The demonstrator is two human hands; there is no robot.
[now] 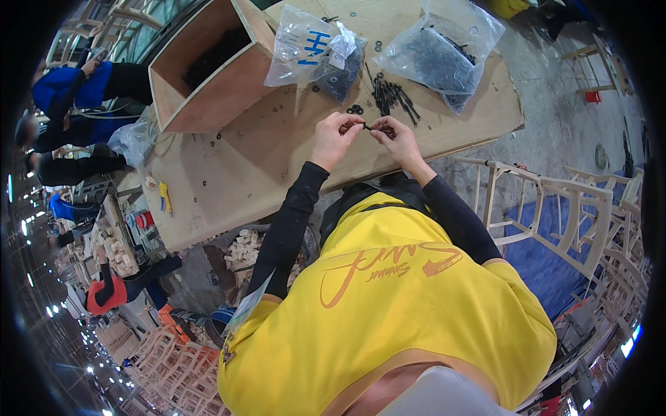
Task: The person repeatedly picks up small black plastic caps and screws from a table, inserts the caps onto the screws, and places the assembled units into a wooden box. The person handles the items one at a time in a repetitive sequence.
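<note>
My left hand [331,141] and my right hand [399,143] meet over the near edge of the wooden worktable [263,163]. Fingertips of both pinch a small black bolt [368,127] from either end. Whether a washer sits on it is too small to tell. Just beyond the hands lies a loose pile of black bolts [393,97], with a little cluster of black washers [355,109] to its left. Behind them rest a clear plastic bag [338,73] of dark small hardware and, to the right, a second clear bag [444,59] of black hardware.
An open plywood box [229,87] with dark contents stands at the table's far left. A yellow-handled tool [165,198] lies at the left edge. Unfinished wooden chair frames [548,201] crowd the right side. Several people work off to the left.
</note>
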